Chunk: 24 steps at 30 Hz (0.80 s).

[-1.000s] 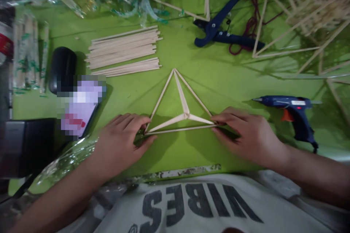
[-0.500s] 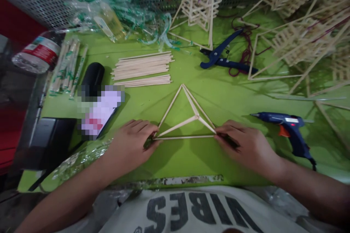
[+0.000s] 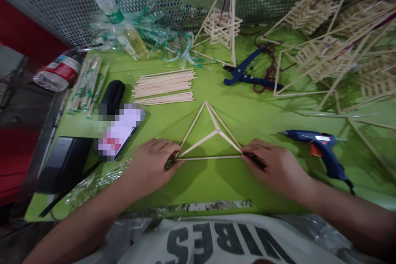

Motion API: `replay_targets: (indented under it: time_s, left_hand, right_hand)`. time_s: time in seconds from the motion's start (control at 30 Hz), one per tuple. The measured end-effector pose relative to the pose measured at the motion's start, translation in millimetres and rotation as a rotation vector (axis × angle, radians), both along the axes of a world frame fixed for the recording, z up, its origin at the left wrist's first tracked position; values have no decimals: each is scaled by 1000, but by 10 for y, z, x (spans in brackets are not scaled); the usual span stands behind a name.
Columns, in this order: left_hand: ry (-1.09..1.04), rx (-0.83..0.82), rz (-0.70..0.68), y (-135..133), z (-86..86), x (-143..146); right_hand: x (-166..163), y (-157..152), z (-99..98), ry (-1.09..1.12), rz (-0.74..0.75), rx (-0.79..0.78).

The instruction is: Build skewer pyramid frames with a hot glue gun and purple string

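A pyramid-shaped frame of thin wooden sticks [image 3: 199, 144] stands on the green table in front of me. My left hand [image 3: 157, 156] pinches its near left corner between thumb and fingers. At the near right corner, my right hand [image 3: 267, 159] has the same kind of pinch. The frame's far corner points away from me, and its slanted sticks meet at a raised tip near the middle. To the right of my right hand lies a blue glue gun [image 3: 321, 142] with an orange trigger. The fingertips partly hide both near corners.
Beyond the frame lie loose wooden sticks [image 3: 165, 84] and a blue cutter [image 3: 246, 70]. Finished stick structures [image 3: 328, 53] crowd the back right. On the left are a phone [image 3: 122, 130], a black cylinder [image 3: 114, 95], a black box [image 3: 66, 163] and bottles [image 3: 58, 72].
The whole view has shifted slightly, showing more of the back of the table. Both hands keep their pinch on the frame, which looks unchanged.
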<state>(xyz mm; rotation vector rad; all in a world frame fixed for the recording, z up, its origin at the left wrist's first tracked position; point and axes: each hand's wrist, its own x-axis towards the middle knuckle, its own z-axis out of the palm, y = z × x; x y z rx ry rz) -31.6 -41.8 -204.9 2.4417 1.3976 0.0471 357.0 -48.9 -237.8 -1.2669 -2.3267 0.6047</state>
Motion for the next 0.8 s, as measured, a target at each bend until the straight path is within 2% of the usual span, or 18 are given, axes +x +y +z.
replay_targets:
  time_s: [0.37,0.57,0.7,0.8]
  left_hand:
    - [15,-45,31,3,-10,-15]
    - [12,-141,92,56,84,17]
    - [-136,-244,168,157,138,-65]
    - [-246,-251,252,260,91,-154]
  right_hand:
    - [13,-10,-30,-19,-17,1]
    - [42,9,109,8,-26,-13]
    - [134,67,220,21,-66,107]
    - [238,96,318,67,-176,219]
